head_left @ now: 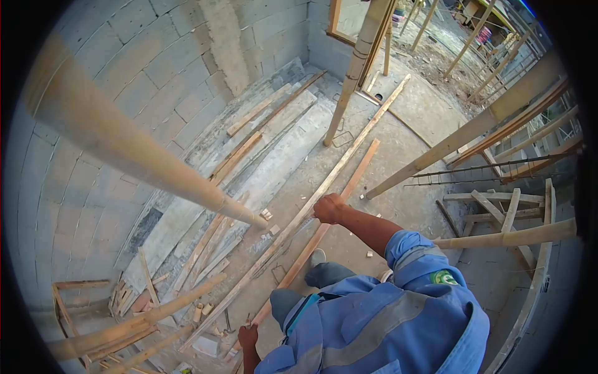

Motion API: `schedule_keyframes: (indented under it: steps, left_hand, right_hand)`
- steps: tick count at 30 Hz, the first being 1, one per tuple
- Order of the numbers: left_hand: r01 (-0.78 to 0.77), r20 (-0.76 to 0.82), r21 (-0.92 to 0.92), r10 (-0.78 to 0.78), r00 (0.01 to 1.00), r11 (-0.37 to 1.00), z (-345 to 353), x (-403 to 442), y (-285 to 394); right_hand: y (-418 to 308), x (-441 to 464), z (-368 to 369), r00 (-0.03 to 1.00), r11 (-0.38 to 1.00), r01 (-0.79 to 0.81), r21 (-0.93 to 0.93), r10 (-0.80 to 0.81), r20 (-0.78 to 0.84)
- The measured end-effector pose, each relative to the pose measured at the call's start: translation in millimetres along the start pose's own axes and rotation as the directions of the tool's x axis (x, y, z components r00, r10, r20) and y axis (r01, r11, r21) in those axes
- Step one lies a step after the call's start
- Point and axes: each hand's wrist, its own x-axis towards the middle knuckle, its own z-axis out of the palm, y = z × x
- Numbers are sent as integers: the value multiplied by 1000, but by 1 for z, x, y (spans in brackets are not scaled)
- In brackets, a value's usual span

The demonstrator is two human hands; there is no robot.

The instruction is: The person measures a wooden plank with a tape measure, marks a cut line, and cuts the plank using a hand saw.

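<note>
My right hand [329,209] is closed in a fist, above and beside a long reddish wooden batten [355,177] on the concrete floor. A thin greyish strip shows just below this fist; what the fingers hold is too unclear to name. Nearer my body, my left hand [248,336] is closed beside the lower end of the same batten, its fingertips pinched around something too small to make out. Parallel to the batten lies a longer, paler wooden strip [324,184], close to my right fist. My knees are bent over the batten.
A thick bamboo pole [156,181] slants down across the left, and other bamboo props [436,149] stand ahead and right. Boards [274,162] lie along the block wall [106,124]. Wood offcuts [202,310] litter the lower left. A wooden frame [514,212] stands at right.
</note>
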Motion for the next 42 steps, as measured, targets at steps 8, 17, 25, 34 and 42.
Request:
schedule_keyframes:
  steps: [8,17,25,34,42]
  left_hand:
    - [-739,598,365,466,653,567,55,44,94]
    - [-200,283,145,153,947,969,37,26,359]
    - [-288,275,-7,279,920,957,3,11,598]
    - [-307,264,37,287,921,951,28,5,779]
    - [-236,270,314,152,951,920,100,-37,929]
  right_hand:
    - [126,37,-54,979,1000,-1,-14,-2,-204]
    - [248,102,-109,982,994,109,20,-104,-160]
    - [389,138,-123,990,987,123,106,-114,-85]
    - [539,178,-109,969,963,236,133,-243,35]
    - [685,261,-113,934,940,295,171,-321,156]
